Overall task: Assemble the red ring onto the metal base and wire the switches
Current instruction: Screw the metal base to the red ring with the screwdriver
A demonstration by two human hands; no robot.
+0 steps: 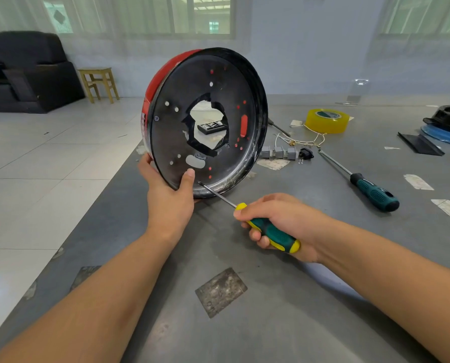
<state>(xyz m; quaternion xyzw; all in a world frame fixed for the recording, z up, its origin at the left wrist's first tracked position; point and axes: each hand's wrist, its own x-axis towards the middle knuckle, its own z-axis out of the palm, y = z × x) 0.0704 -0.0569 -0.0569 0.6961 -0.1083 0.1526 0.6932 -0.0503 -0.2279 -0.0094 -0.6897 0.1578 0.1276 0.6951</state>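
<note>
Left hand (170, 195) grips the metal base (208, 121) upright on its edge, red ring (163, 72) seated behind; right hand (276, 224) clamps the screwdriver (268, 230), tip at a lower-rim screw; fastening step, likely; next needs steady turning pressure.

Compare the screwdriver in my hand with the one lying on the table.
The held screwdriver, gripped by the right hand, has a green-and-yellow handle and its tip touches the metal base. The lying screwdriver has a teal-and-black handle, looks longer, and rests untouched on the table. Both have slim metal shafts.
</note>
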